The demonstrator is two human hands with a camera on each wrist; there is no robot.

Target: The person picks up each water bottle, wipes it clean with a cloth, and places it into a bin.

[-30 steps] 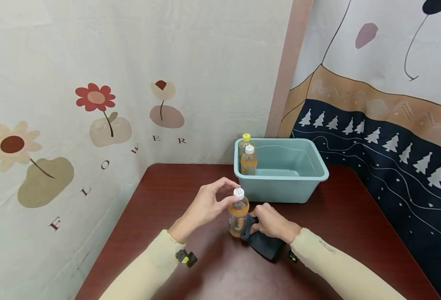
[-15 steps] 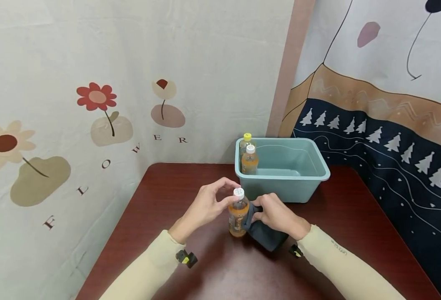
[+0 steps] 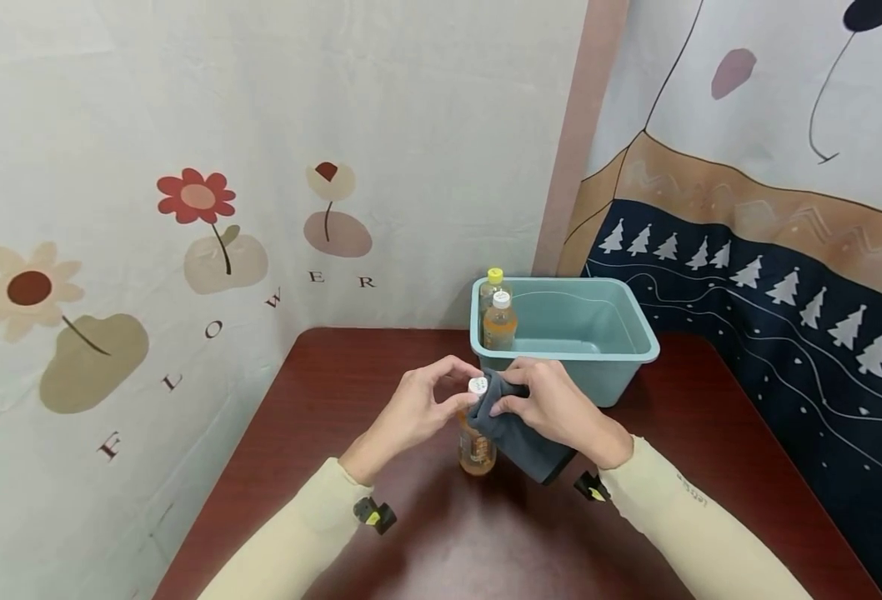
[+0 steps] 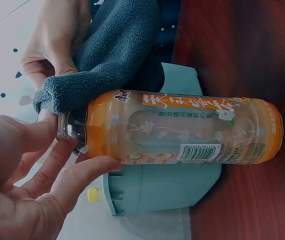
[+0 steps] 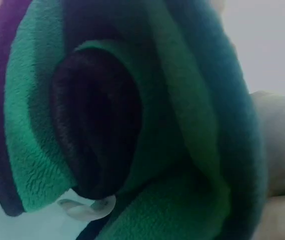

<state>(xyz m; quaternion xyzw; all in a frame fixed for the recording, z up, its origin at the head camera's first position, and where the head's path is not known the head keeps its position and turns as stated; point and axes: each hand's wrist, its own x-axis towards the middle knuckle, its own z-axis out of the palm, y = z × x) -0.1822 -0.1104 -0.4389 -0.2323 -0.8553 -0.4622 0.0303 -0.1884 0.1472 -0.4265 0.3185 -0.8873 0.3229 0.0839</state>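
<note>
A clear plastic drink bottle (image 3: 477, 454) with an orange label and a white cap (image 3: 478, 385) stands upright on the table. My left hand (image 3: 407, 412) grips it around the cap and neck, with the thumb and fingers on either side. In my right hand (image 3: 557, 404) is a bunched dark grey-blue towel (image 3: 519, 442), pressed against the bottle's neck and shoulder from the right. The left wrist view shows the towel (image 4: 117, 45) folded over the shoulder, right beside the left fingers (image 4: 82, 175). Folds of the towel (image 5: 222, 125) fill most of the right wrist view.
Behind the hands stands a light blue-green plastic tub (image 3: 564, 356) on the dark red table (image 3: 351, 367). Inside its left end are a yellow-capped bottle (image 3: 494, 280) and a white-capped bottle (image 3: 500, 325). Printed curtains (image 3: 426, 125) hang along the back and right.
My right hand has moved up along the bottle, carrying the towel from the middle of its side to the neck and shoulder. The left hand keeps its hold at the cap.
</note>
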